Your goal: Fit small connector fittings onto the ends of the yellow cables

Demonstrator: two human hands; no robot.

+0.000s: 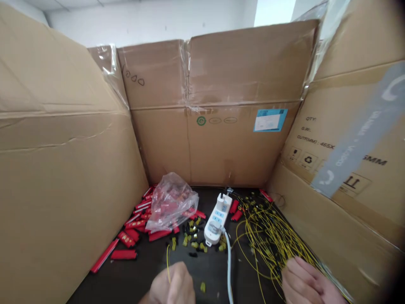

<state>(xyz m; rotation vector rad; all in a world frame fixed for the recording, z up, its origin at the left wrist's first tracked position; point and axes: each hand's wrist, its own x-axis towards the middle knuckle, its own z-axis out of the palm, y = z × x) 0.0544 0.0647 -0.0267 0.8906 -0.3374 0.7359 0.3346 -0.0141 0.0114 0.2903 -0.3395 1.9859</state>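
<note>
My left hand [173,285] is closed at the bottom centre, with a thin yellow wire [168,261] rising from its fingers and curling over at the top. At the lower right my right hand [302,282] is closed beside a large tangle of yellow wires [268,232]; what its fingers hold, if anything, is hidden. Small yellow-green pieces [203,287] and black pieces lie on the dark table [148,278], one of them between my hands.
A white power strip [218,217] with a pale cable [229,261] stands mid-table. Red packets [124,254] and a clear plastic bag [172,202] lie at the left. Tall cardboard walls [221,152] enclose the table at the back and both sides.
</note>
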